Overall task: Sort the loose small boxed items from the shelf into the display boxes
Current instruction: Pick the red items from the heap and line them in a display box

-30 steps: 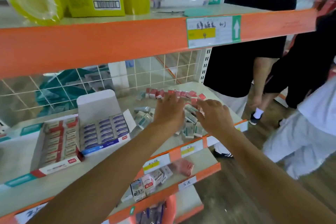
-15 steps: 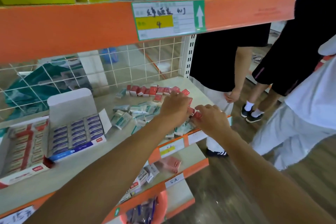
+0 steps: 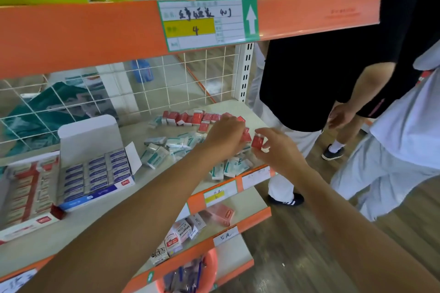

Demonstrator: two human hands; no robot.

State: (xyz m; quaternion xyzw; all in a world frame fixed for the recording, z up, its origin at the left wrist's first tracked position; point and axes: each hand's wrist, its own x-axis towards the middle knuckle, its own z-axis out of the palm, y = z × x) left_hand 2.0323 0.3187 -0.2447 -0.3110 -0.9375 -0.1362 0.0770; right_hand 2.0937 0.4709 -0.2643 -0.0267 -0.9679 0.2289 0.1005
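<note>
Loose small boxes lie on the middle shelf [image 3: 152, 178]: a row of red boxes [image 3: 190, 118] at the back and a heap of teal-and-white boxes [image 3: 171, 147] in front. My left hand [image 3: 225, 134] is curled over red boxes at the heap's right end. My right hand [image 3: 276, 147] pinches one small red box [image 3: 257, 141] just above the shelf's front edge. At the left stand a display box with blue-labelled items [image 3: 95, 171], lid flap up, and a red display box [image 3: 26, 195] beside it.
The orange upper shelf edge [image 3: 95, 31] hangs close overhead. A wire grid [image 3: 142, 88] backs the shelf. Lower shelves hold more packets [image 3: 181, 233] and a pink box [image 3: 221, 214]. People [image 3: 321, 54] stand close on the right on the wooden floor.
My right hand has lifted a small red box off the shelf. My left hand stays on the red boxes. The camera has turned slightly right and nearer.
</note>
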